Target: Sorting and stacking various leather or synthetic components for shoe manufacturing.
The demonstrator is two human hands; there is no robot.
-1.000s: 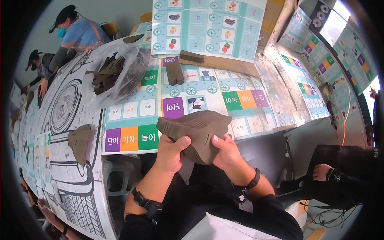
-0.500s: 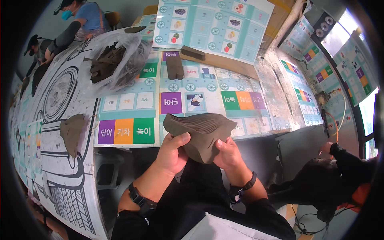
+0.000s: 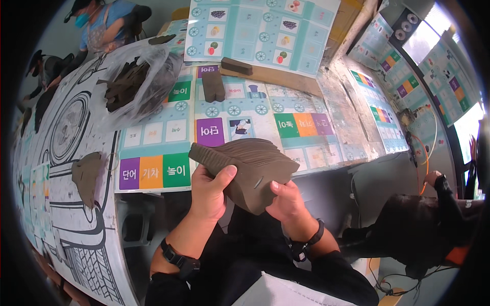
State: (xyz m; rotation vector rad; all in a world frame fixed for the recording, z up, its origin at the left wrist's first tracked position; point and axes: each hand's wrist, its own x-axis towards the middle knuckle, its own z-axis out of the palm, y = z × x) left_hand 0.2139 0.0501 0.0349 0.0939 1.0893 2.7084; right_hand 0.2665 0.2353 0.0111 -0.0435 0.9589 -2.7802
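Observation:
A thick stack of dark brown sheet pieces (image 3: 250,178), cut to one shape, is held in front of me just over the table's near edge. Its upper edge shows many thin layers, slightly fanned. My left hand (image 3: 209,191) is closed on its left side, the thumb lying on the front face. On the lower right side my right hand (image 3: 287,201) grips it, thumb in front and fingers mostly hidden behind. A small slit (image 3: 258,182) shows in the front sheet.
Similar brown pieces (image 3: 87,178) lie at the left. A clear plastic bag (image 3: 162,94) holds brown strips (image 3: 127,84). Beyond my hands are two brown blocks (image 3: 213,85) (image 3: 236,66), a wooden board (image 3: 286,84) and printed sheets (image 3: 153,172). Other people (image 3: 104,28) work around the table.
The stack has turned in my hands, so its layered edge at the left shows more. The whole view has shifted a little. At the far left, a person's arms have moved.

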